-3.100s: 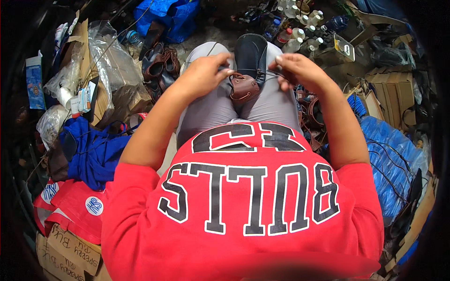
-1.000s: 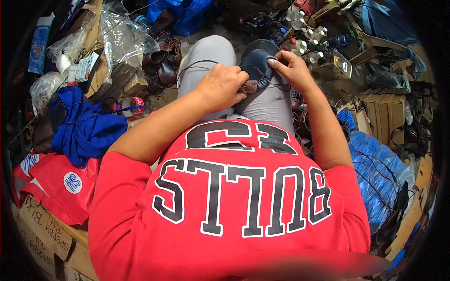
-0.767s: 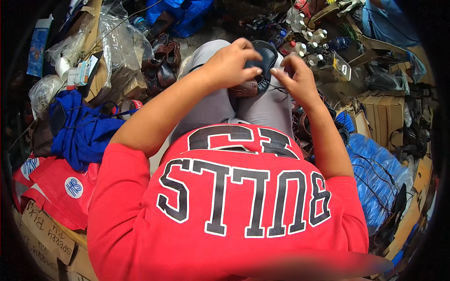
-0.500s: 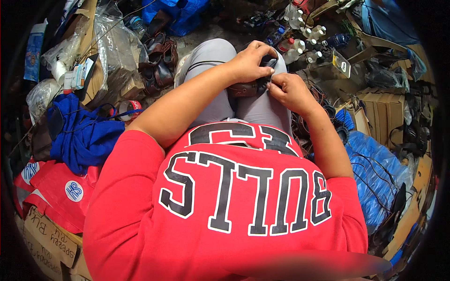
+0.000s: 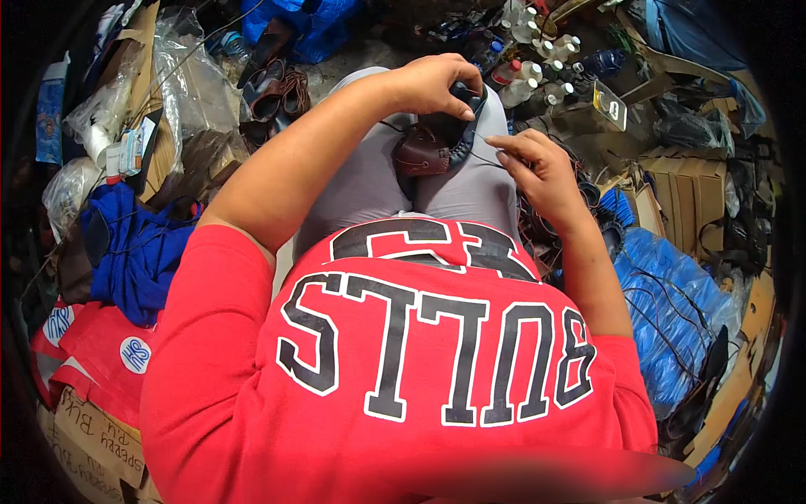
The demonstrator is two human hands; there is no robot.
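Since a moment ago my right hand (image 5: 541,168) has drawn away rightward, pinching the thread (image 5: 480,157); my left hand (image 5: 432,84) grips the shoe (image 5: 437,143) on my lap.

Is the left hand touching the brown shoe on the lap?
Touching. In the head view the left hand lies over the top of the shoe, fingers curled onto its dark upper edge.

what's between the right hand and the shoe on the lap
Nothing visible. The right hand sits just beside the dark shoe on the lap, linked only by a thin thread. The left hand grips the shoe from above.
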